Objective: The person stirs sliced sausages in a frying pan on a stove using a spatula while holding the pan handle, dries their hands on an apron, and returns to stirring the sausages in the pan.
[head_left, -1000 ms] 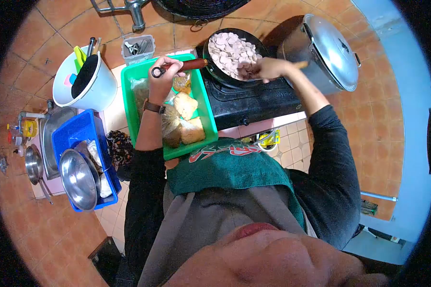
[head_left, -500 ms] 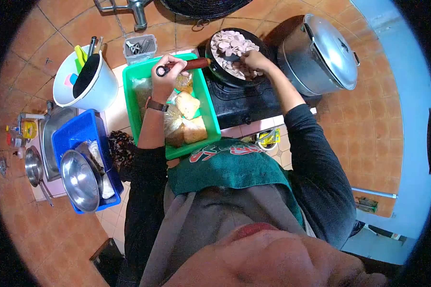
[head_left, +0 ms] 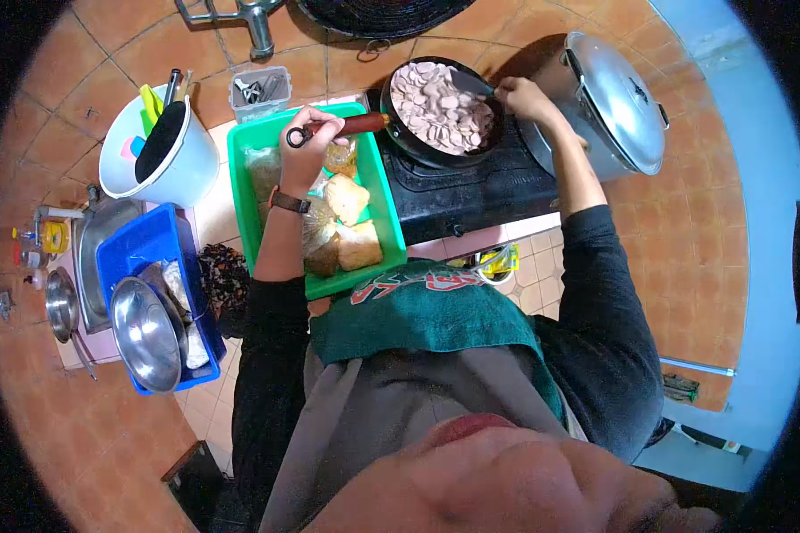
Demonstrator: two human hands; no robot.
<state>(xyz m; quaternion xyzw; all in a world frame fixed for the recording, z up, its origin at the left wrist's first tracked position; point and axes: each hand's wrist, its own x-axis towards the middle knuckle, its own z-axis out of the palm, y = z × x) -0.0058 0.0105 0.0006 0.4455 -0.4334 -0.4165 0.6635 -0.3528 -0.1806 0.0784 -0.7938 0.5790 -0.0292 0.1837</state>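
Note:
My left hand (head_left: 316, 135) is wrapped round the reddish-brown handle (head_left: 361, 123) of a black frying pan (head_left: 398, 133). The pan sits on the black stove and is filled with thin, pale pinkish-brown round slices (head_left: 444, 107), which look like sliced sausage. My right hand (head_left: 526, 99) is closed at the pan's right rim. It grips a dark spatula (head_left: 471, 83), whose blade reaches over the slices; its handle is mostly hidden by my fingers. Beneath my left forearm stands a green tray (head_left: 384, 213) with several bagged foods (head_left: 347, 197).
A large lidded metal pot (head_left: 587, 115) stands right of the pan on the black stove (head_left: 436, 191). To the left are a white bucket (head_left: 187, 169) with utensils, a small grey basket (head_left: 260, 93) and a blue basin (head_left: 160, 233) holding a metal bowl (head_left: 147, 333).
My right hand has moved right, from over the pan to its right rim, with the spatula. The slices are shifted and spread more evenly. My left hand stays on the handle.

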